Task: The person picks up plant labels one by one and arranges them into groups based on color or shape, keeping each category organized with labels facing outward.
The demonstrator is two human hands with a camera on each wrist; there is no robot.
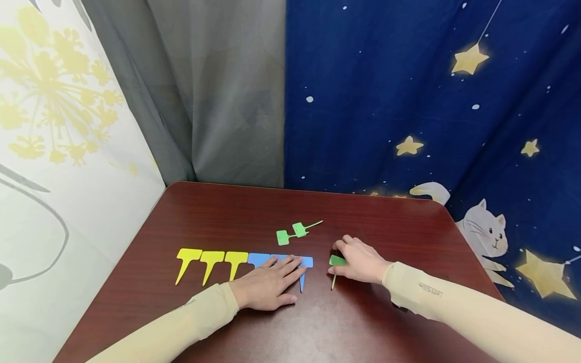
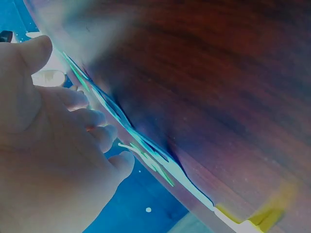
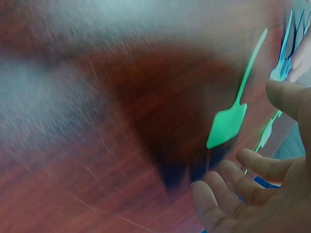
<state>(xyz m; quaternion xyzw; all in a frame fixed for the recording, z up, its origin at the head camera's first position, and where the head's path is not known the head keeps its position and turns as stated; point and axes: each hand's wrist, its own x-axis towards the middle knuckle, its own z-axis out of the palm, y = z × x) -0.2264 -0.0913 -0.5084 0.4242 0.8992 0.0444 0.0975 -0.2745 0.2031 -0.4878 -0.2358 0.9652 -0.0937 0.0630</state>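
Observation:
My left hand (image 1: 268,286) lies with spread, fairly straight fingers over the row of blue T-shaped tags (image 1: 306,262), partly covering them. Left of these, in the same row, are several yellow tags (image 1: 213,257). My right hand (image 1: 361,260) is at a green tag (image 1: 337,260) to the right of the row, its stem pointing toward me. In the right wrist view the green tag (image 3: 227,127) lies beside the right hand's fingers (image 3: 248,182), which are loosely bent and not closed round it. The left wrist view shows the left hand (image 2: 63,131) beside the blue tags (image 2: 114,109).
Two more green tags (image 1: 283,237) lie behind the row, close together with thin stems pointing right. The dark red table (image 1: 236,206) ends at a grey curtain (image 1: 236,91) and a blue curtain (image 1: 363,101) with stars; a white patterned cloth (image 1: 54,212) hangs at left.

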